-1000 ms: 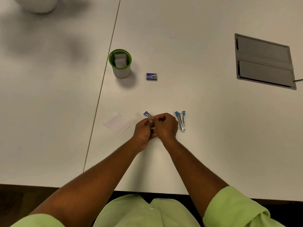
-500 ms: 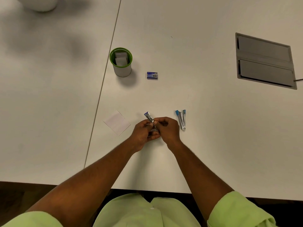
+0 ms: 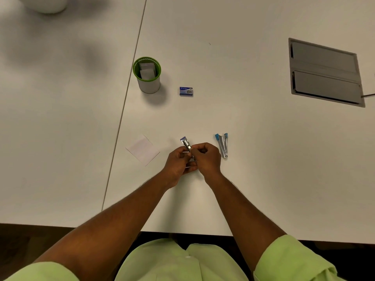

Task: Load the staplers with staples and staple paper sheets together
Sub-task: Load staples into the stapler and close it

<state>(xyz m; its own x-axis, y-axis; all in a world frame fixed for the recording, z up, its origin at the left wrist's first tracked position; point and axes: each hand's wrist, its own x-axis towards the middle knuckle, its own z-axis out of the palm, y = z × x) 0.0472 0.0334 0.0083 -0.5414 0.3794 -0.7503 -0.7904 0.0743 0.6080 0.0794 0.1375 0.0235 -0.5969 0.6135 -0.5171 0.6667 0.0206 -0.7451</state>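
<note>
1. The left hand [image 3: 178, 162] and the right hand [image 3: 207, 158] meet over the white table [image 3: 243, 138], fingers of both curled in and pinching a small stapler [image 3: 186, 143].
2. That stapler's metal front end, with a blue tip, juts up and to the left from between the fingertips; its rear is hidden inside the two hands.
3. Whether staples are in it cannot be told.
4. Just right of the right hand a second stapler [image 3: 222, 145] with blue ends lies on the table, splayed open, touching neither hand.
5. Left of the hands lies a paper sheet [image 3: 143, 150], flat, apart from them.
6. Farther off stands a green-rimmed cup [image 3: 147, 77] holding upright white paper slips.
7. A closed blue staple box [image 3: 186, 91] lies just right of the cup.
8. A grey hatch [image 3: 324, 73] is set in the table at far right.
</note>
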